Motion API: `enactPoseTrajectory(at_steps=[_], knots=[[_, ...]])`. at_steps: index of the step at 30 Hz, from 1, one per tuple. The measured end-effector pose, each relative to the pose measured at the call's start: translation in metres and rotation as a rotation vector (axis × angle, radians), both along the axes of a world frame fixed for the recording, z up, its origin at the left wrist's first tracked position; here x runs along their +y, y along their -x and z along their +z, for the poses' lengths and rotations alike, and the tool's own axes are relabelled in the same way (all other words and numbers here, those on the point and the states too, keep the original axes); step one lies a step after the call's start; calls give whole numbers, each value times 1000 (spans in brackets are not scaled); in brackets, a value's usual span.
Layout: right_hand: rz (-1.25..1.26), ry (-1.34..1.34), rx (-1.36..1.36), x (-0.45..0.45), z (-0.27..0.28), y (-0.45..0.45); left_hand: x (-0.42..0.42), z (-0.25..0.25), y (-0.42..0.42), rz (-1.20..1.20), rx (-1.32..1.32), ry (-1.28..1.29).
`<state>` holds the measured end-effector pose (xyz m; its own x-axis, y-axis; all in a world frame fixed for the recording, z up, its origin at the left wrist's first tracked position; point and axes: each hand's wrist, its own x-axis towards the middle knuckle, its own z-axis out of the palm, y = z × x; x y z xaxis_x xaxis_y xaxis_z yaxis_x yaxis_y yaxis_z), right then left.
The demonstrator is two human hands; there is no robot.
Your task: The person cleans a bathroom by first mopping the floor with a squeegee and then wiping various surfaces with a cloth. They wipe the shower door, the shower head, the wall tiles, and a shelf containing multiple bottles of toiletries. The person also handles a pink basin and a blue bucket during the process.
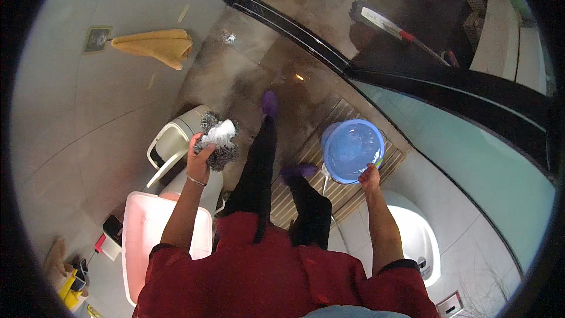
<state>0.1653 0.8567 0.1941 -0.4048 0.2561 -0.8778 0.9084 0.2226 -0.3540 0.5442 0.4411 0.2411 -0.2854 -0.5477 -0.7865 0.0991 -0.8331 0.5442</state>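
Note:
My left hand [201,152] grips a grey, shaggy piece of cloth or mop head [223,155] with a white part in its middle [220,131]. It is held up beside the white bin. On the other side, my right hand [370,177] is closed on the rim of a blue plastic bucket [353,150]. The bucket looks to hold water and is over a slatted floor panel. A white shower head [325,171] lies next to the bucket, close to my purple shoe [302,170].
A white lidded bin [170,141] and a pink plastic tub [132,238] stand at left. A yellow cloth [154,45] hangs on the wall. At right are a white basin [419,238] and a black door frame [300,37], with a long-handled brush [382,22] beyond.

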Motion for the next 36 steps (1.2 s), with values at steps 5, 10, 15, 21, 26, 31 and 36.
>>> enactPoseTrajectory(at_steps=[5, 10, 15, 21, 26, 31, 36], knots=[[54, 108, -73, -62, -27, -18, -24, -13, 2, 20, -124, -37], [42, 182, -104, -143, -25, -39, -44, -8, 13, -43, -104, -19], [-33, 77, -2, -202, -32, -62, -63, -13, 26, -47, -78, -97], [73, 45, 68, -234, -52, -75, -88, -29, 53, -88, -27, -114], [858, -396, 488, -195, -125, -81, -117, -44, 95, -201, 53, -78], [215, -126, 97, -215, -98, -75, -136, -45, 149, -345, 57, 100], [197, -217, 185, -214, -105, -88, -138, -43, 179, -496, 82, 357]])
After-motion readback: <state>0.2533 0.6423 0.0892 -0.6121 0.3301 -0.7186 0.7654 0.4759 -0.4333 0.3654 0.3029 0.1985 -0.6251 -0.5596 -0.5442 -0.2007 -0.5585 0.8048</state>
